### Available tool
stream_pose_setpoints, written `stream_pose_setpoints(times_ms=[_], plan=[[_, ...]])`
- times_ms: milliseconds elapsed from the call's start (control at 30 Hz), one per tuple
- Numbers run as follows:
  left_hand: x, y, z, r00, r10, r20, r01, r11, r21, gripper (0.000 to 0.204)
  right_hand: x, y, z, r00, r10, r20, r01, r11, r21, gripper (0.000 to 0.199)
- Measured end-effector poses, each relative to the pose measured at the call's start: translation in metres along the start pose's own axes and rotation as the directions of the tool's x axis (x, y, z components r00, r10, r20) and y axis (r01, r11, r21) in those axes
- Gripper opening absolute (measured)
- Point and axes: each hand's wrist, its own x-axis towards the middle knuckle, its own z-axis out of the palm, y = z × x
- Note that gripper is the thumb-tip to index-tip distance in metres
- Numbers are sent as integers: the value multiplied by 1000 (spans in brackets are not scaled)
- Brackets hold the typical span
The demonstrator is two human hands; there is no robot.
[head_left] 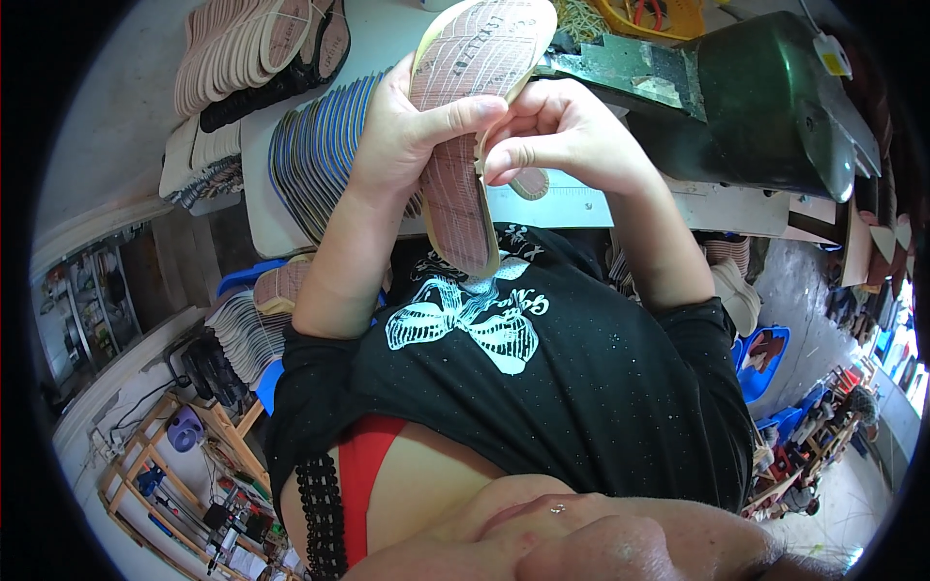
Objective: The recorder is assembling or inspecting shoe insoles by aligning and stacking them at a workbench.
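Note:
A long shoe insole (480, 58), reddish-brown with thin pale lines and a cream edge, is held up in front of my chest, tilted with its wide end away from me. My left hand (412, 136) is closed round its left side, the thumb lying across its face at the middle. On the opposite edge my right hand (572, 136) is closed with curled fingers, thumb and fingertips pinching at the cream edging near the insole's waist. Part of the right fingertips is hidden. Behind the right wrist, a small rounded pale piece (530, 182) lies on the white table (581, 205).
A green sewing machine (765, 107) stands at the right of the table. Left of my hands is a row of blue-edged insoles (325, 145); pale insoles (228, 48) are stacked farther left. A yellow basket (668, 21) sits at the back. Blue bins (765, 363) flank me.

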Motion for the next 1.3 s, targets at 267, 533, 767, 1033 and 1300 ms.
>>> stream_pose_setpoints(times_ms=[267, 533, 767, 1033, 1300], plan=[[5, -28, 2, 858, 414, -303, -285, 876, 389, 59, 5, 11, 5, 962, -152, -229, -12, 809, -588, 17], [20, -36, -11, 878, 91, -469, -175, 975, -137, 38, -19, 32, 7, 956, 242, -165, -265, 955, -135, 24], [53, -51, -22, 912, -18, -411, -28, 994, -105, 35, -23, 39, 5, 930, 152, -333, -175, 984, -39, 30], [66, -64, -12, 925, 36, -377, -25, 999, 34, 24, -32, 55, -8, 891, 235, -389, -200, 971, 128, 32], [86, -66, -1, 941, 37, -336, -13, 997, 73, 28, -38, 54, -7, 856, 251, -453, -114, 945, 307, 34]])
